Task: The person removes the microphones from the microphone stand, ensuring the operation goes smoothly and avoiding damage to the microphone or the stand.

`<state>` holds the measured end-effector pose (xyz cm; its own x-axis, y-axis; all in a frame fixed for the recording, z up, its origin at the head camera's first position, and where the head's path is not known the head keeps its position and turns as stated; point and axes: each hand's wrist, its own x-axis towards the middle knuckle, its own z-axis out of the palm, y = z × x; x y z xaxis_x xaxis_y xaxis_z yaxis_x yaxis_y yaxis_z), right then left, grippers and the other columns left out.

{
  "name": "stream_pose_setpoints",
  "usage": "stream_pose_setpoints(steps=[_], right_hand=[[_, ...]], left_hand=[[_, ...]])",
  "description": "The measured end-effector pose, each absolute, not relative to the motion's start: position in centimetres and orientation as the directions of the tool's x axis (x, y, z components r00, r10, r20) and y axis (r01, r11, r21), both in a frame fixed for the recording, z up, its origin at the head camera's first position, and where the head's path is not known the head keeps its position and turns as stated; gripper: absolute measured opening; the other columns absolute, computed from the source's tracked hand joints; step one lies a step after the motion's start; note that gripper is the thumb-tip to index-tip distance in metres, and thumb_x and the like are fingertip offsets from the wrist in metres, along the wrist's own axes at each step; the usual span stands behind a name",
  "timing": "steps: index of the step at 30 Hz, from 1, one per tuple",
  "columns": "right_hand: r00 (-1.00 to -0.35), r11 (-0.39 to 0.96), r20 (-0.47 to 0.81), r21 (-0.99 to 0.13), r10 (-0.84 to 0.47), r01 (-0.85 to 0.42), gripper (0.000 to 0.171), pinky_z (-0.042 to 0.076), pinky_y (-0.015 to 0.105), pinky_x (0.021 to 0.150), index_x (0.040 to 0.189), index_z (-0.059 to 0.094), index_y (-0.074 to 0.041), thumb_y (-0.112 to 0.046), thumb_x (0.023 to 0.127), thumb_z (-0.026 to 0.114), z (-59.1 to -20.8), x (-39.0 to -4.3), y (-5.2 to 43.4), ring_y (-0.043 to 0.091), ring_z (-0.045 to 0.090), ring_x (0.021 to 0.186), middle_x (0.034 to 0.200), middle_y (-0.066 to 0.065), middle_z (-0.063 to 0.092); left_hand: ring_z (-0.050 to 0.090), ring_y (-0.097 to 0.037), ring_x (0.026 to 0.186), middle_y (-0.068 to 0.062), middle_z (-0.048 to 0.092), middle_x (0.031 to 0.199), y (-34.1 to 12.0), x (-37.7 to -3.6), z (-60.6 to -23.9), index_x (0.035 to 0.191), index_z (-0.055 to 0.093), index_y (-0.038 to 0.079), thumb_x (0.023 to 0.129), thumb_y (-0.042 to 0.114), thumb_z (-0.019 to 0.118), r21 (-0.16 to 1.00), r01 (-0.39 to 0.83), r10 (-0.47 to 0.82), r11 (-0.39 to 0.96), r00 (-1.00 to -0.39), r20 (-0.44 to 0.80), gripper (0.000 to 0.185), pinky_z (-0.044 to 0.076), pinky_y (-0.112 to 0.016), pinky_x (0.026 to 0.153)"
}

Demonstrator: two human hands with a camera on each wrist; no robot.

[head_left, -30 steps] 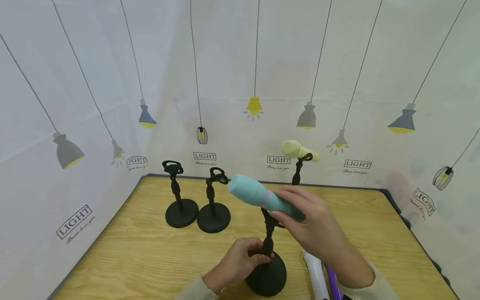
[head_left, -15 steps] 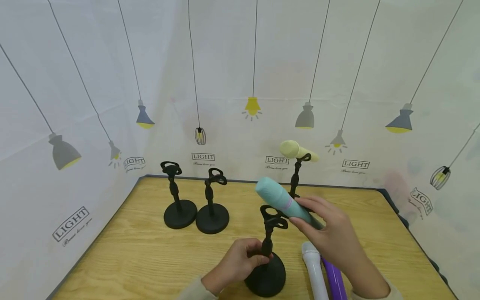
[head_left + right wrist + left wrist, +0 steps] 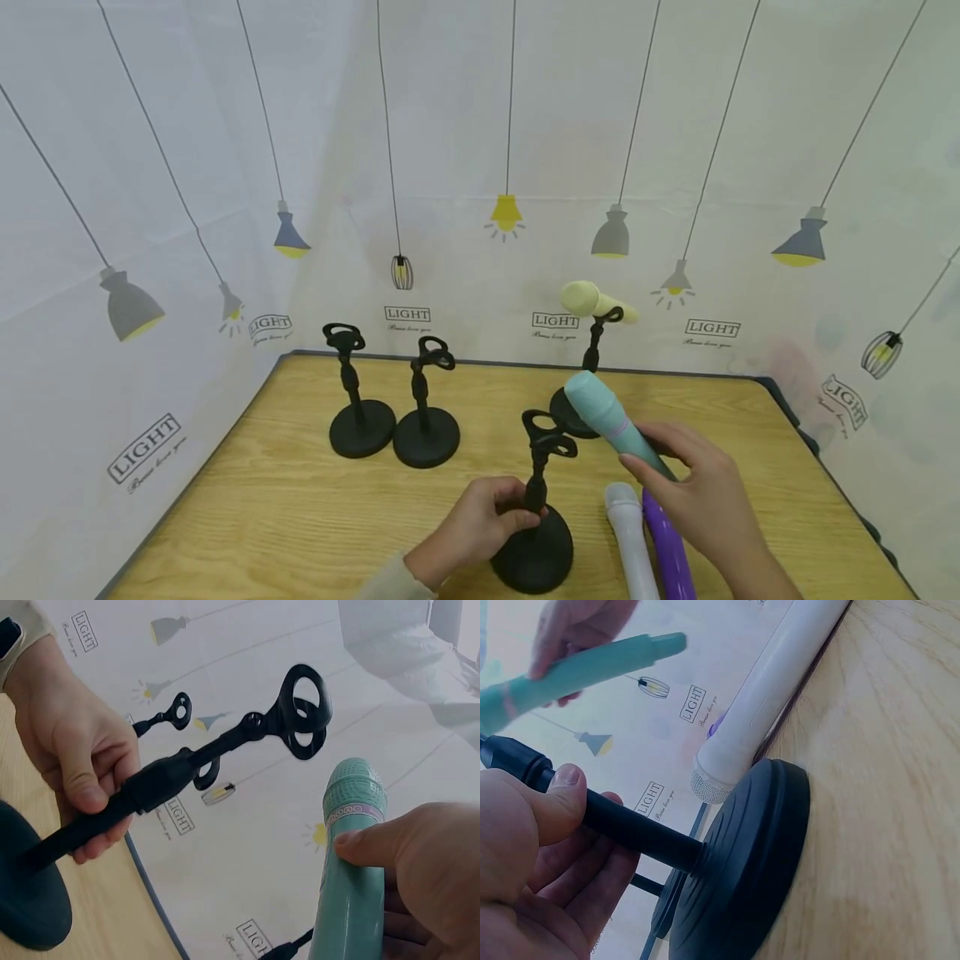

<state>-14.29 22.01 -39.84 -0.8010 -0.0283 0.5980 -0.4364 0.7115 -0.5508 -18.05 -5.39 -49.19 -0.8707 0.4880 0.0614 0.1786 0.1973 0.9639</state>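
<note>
Head: left hand (image 3: 478, 523) gripped black stand (image 3: 536, 493); right hand (image 3: 708, 496) pinched teal mic (image 3: 609, 418), clear of it. Left wrist: grip curled round stem (image 3: 645, 835). Right wrist: clip (image 3: 283, 720) empty, left of right hand — likely lining-up step; next called for mic aligned, seated.

A turquoise handheld microphone (image 3: 611, 417) with a textured head and lilac ring is held tilted, head uppermost, by the right hand (image 3: 701, 483), apart from a black tabletop microphone stand (image 3: 537, 487). The upright stand, topped by a looped clip, is gripped round its post by the left hand (image 3: 483, 521); its round base is rested on the wooden tabletop (image 3: 300, 517).
</note>
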Motion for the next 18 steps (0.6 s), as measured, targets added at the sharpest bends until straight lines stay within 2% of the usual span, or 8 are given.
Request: stream_pose_setpoints(steps=[2, 4, 9, 14, 18], right_hand=[[-0.836, 0.733, 0.548, -0.572, 0.007, -0.369, 0.037, 0.051, 0.007, 0.082, 0.118, 0.08, -0.011, -0.012, 0.084, 0.094, -40.3, -14.2, 22.5, -0.004, 0.068, 0.096, 0.11, 0.002, 0.08], [-0.869, 0.751, 0.493, -0.588, 0.038, -0.301, 0.036, 0.054, 0.012, 0.08, 0.119, 0.08, -0.011, -0.016, 0.086, 0.093, -40.7, -14.0, 23.0, -0.001, 0.069, 0.095, 0.108, 0.001, 0.08], [-0.927, 0.763, 0.368, -0.62, 0.076, -0.184, 0.039, 0.062, 0.027, 0.078, 0.125, 0.077, -0.008, -0.022, 0.091, 0.09, -41.7, -13.7, 24.0, 0.024, 0.077, 0.101, 0.113, 0.008, 0.08], [-0.968, 0.744, 0.235, -0.662, 0.094, -0.088, 0.046, 0.064, 0.052, 0.09, 0.131, 0.073, -0.001, -0.026, 0.095, 0.086, -42.7, -13.5, 24.9, 0.036, 0.077, 0.109, 0.119, 0.017, 0.079], [-0.989, 0.728, 0.088, -0.685, 0.122, 0.029, 0.054, 0.062, 0.055, 0.096, 0.138, 0.068, 0.001, -0.034, 0.099, 0.082, -43.4, -13.5, 25.5, 0.041, 0.074, 0.118, 0.127, 0.022, 0.077]], left_hand=[[0.077, -0.009, 0.101, -0.006, 0.084, 0.106, -5.3, -18.1, -49.2, 0.108, 0.081, 0.007, 0.099, 0.003, 0.077, 0.965, 0.178, 0.488, 0.193, -0.871, 0.063, 0.011, 0.063, -0.025, 0.09], [0.076, -0.007, 0.101, -0.007, 0.083, 0.106, -5.3, -18.1, -49.3, 0.108, 0.081, 0.006, 0.098, 0.002, 0.076, 0.966, 0.177, 0.489, 0.189, -0.87, 0.064, 0.011, 0.063, -0.025, 0.09], [0.077, -0.008, 0.101, -0.009, 0.083, 0.106, -5.3, -18.1, -49.3, 0.107, 0.081, 0.006, 0.098, 0.002, 0.076, 0.967, 0.175, 0.486, 0.188, -0.871, 0.063, 0.011, 0.063, -0.026, 0.09], [0.078, -0.013, 0.102, -0.009, 0.084, 0.107, -5.3, -18.1, -49.3, 0.108, 0.081, 0.006, 0.098, 0.001, 0.076, 0.968, 0.17, 0.485, 0.185, -0.872, 0.061, 0.012, 0.063, -0.025, 0.091], [0.077, -0.011, 0.102, -0.008, 0.084, 0.107, -5.4, -18.1, -49.3, 0.108, 0.081, 0.006, 0.098, 0.001, 0.076, 0.969, 0.162, 0.482, 0.185, -0.874, 0.054, 0.012, 0.063, -0.026, 0.091]])
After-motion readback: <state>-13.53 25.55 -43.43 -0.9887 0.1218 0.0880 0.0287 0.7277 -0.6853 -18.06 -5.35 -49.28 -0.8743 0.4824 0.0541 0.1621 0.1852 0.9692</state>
